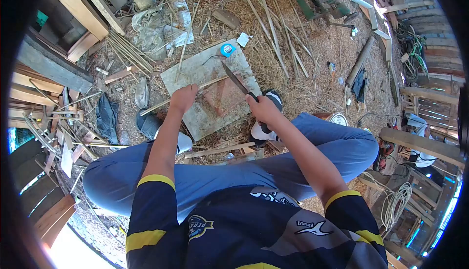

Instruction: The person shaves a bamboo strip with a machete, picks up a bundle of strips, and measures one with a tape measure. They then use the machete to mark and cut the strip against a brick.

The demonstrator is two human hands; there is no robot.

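My left hand (183,98) is closed around a thin wooden strip (212,81), which runs out past both sides of the fist. In my right hand (264,109) is the dark handle of a long knife (235,79), its blade pointing up and to the left. The blade overlaps the right end of the strip in this view. Both hands are over a worn, pale board (199,121) on the ground between my feet, with a reddish-brown patch (225,98) in its middle. On the board's far edge lies a blue tape measure (227,50).
Wood shavings cover the ground. Long strips (278,30) lie beyond the board, and a bundle of thin sticks (128,51) lies to the left. Crumpled plastic (149,30) sits at the upper left. A coiled rope (396,204) and a beam (421,145) are on the right.
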